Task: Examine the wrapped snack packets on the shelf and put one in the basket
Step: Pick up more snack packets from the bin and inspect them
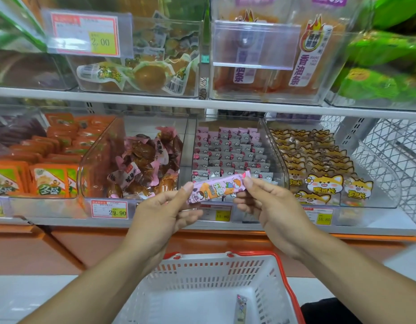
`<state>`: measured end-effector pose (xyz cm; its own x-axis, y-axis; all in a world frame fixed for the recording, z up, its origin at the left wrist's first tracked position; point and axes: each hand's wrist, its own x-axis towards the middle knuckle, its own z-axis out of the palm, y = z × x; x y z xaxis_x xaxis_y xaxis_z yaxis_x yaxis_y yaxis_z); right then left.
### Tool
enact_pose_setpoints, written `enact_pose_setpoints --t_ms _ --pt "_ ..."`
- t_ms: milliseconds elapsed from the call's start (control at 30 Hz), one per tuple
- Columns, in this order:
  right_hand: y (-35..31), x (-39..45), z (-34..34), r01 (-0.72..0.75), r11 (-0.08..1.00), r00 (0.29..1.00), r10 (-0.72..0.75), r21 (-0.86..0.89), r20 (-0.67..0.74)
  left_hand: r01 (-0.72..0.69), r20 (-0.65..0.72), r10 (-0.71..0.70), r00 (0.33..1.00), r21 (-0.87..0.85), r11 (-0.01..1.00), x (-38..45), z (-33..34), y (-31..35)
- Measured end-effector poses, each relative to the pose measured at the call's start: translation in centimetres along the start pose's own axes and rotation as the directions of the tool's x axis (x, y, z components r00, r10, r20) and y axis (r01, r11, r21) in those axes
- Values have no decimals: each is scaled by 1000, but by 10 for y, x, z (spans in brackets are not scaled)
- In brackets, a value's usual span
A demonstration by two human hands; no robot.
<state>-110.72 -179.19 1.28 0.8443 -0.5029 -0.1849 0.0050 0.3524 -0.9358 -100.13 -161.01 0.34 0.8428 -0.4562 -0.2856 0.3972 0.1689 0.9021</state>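
In front of the lower shelf:
Packet: a pink wrapped snack packet held level in the air, above the basket.
Left hand: fingers pinch the packet's left end.
Right hand: fingers pinch its right end.
Bin behind: clear bin of small pink and grey packets.
Basket: white with red rim, one small packet lying inside.

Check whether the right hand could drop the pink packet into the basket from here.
Probably yes: the right hand pinches one end of the pink packet, and the basket sits open-topped right below, nothing between.
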Motion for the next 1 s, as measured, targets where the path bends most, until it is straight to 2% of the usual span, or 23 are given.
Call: enact_pose_setpoints --t_ms 233,367,533,733,767,833,900,1000 --pt "-2 4 1 -156 963 983 173 222 -61 -80 9 81 997 -61 995 2 -4 0" --pt "-3 4 1 -195 941 973 221 277 -65 -66 -22 64 998 -84 994 3 -5 -1" --pt "-4 3 7 -155 960 988 156 232 14 -57 -37 54 998 -77 995 4 -4 -3" --pt "-8 16 17 -43 965 993 69 259 -92 -108 -55 106 993 -39 993 4 5 3" --pt "-9 21 18 -7 967 992 38 253 -120 -140 -45 140 989 17 990 5 6 5" --pt "-14 34 20 102 977 981 -68 186 -181 -239 -3 247 969 243 940 7 7 6" --pt "-21 52 22 215 977 941 -209 -9 -265 -318 90 314 945 478 819 7 9 5" --pt "-32 87 25 304 874 828 -439 -378 -349 -403 274 300 914 709 580 2 16 -2"
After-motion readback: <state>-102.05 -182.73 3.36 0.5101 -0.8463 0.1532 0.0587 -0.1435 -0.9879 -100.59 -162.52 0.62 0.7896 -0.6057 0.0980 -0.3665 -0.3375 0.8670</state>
